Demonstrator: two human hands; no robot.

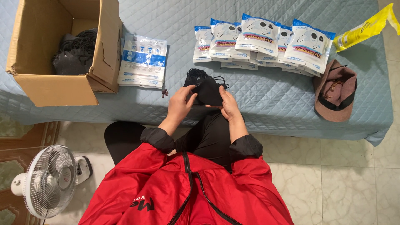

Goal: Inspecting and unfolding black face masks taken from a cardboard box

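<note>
Both my hands hold a small stack of black face masks (207, 89) at the near edge of a bed covered in a grey-blue quilt (271, 100). My left hand (180, 103) grips the stack's left side, thumb on top. My right hand (228, 104) grips its right side. The masks' black ear loops (196, 75) trail out on the quilt behind the stack. My sleeves are black under a red jacket.
An open cardboard box (37, 83) with more black masks (75, 52) stands at the left. Flat white-and-blue pouches (143, 60) lie beside it. Several filled mask packets (260, 41) are rowed at the back. A brown cap (335, 91), a yellow bag (366, 27), a floor fan (48, 181).
</note>
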